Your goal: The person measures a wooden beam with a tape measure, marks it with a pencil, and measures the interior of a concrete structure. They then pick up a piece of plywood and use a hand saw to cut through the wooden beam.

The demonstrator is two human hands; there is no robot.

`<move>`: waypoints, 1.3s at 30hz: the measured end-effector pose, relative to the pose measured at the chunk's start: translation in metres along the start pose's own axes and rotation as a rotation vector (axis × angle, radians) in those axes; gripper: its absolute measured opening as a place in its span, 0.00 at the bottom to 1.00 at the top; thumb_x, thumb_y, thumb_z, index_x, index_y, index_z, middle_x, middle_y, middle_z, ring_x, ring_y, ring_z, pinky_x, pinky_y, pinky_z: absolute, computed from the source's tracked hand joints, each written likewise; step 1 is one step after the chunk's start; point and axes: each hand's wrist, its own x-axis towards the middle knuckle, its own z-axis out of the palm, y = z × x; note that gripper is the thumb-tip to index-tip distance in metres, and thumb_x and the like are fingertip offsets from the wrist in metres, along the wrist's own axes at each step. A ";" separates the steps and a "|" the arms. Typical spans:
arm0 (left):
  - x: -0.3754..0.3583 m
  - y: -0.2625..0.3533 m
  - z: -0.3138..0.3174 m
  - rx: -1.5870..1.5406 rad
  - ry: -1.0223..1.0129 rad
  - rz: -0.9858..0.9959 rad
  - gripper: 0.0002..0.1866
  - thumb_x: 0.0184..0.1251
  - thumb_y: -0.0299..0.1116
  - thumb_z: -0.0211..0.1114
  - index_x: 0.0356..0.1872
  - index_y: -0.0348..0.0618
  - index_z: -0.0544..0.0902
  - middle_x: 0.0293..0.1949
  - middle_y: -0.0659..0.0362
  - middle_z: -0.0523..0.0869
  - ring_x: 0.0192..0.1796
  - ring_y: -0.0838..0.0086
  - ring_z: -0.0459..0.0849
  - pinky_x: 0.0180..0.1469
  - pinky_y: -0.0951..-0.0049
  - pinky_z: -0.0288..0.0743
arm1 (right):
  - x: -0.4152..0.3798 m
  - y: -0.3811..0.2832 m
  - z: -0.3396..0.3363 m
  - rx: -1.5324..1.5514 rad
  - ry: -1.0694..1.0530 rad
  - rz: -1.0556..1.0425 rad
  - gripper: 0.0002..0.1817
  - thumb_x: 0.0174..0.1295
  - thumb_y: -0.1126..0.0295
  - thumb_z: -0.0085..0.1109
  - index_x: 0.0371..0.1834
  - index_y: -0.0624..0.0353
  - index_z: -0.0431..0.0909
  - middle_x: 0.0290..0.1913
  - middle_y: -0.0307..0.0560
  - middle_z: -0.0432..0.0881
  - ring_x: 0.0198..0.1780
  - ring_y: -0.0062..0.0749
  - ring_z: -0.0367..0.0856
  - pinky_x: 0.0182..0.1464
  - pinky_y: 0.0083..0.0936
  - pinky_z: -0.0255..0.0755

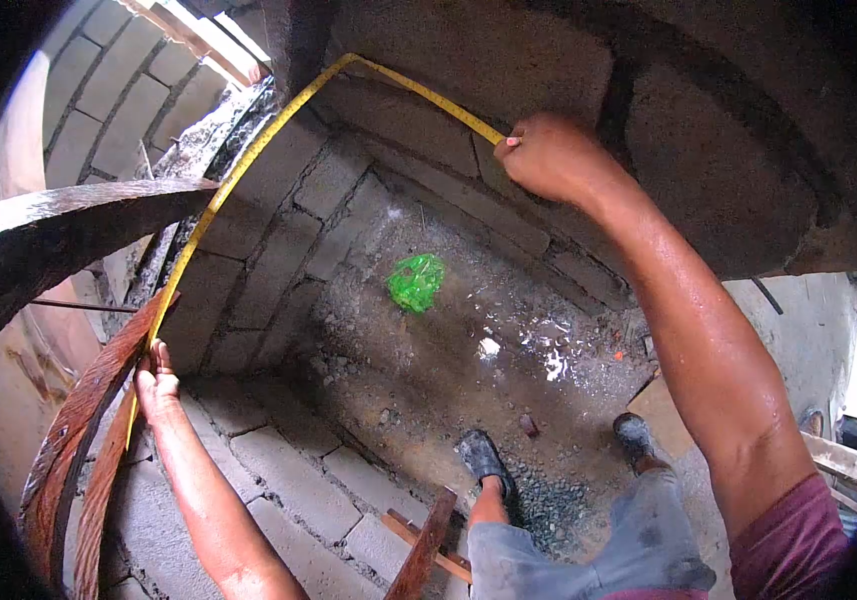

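A yellow measuring tape (210, 212) runs up from the left side, bends sharply near the top of the view and comes down to the right. My right hand (553, 158) is closed in a fist around its right end, close to the block wall. Lower on the left, my left hand (156, 385) holds the tape at its fingers and thumb, beside a reddish wooden board (98, 400). Below my left hand the tape goes on a short way along the wood. Whatever lies inside my right fist is hidden.
Concrete block walls (278, 225) enclose the dirt floor (398, 385), where a green plastic bag (415, 282), white debris and gravel (548, 505) lie. A dark wooden beam (78, 235) juts in at left. Wood pieces (423, 545) stand near my legs.
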 end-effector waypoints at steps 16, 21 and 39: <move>0.003 0.002 -0.007 -0.045 -0.070 -0.049 0.13 0.76 0.24 0.49 0.48 0.25 0.81 0.42 0.42 0.88 0.42 0.54 0.90 0.48 0.53 0.90 | -0.002 0.003 -0.001 0.008 -0.016 -0.005 0.24 0.65 0.58 0.44 0.40 0.67 0.85 0.42 0.69 0.84 0.44 0.66 0.83 0.51 0.50 0.77; 0.008 0.002 -0.010 -0.039 -0.073 -0.037 0.14 0.77 0.24 0.49 0.51 0.24 0.79 0.44 0.41 0.87 0.44 0.53 0.90 0.49 0.53 0.90 | -0.004 0.004 -0.002 0.005 0.000 -0.023 0.23 0.65 0.58 0.45 0.39 0.68 0.85 0.42 0.70 0.83 0.44 0.65 0.83 0.50 0.50 0.77; 0.025 0.011 -0.022 -0.134 -0.096 -0.146 0.16 0.71 0.18 0.52 0.56 0.23 0.77 0.47 0.39 0.86 0.45 0.46 0.89 0.51 0.53 0.90 | -0.010 0.007 -0.003 0.031 0.009 -0.009 0.22 0.64 0.57 0.47 0.37 0.65 0.85 0.40 0.66 0.84 0.41 0.64 0.83 0.48 0.52 0.77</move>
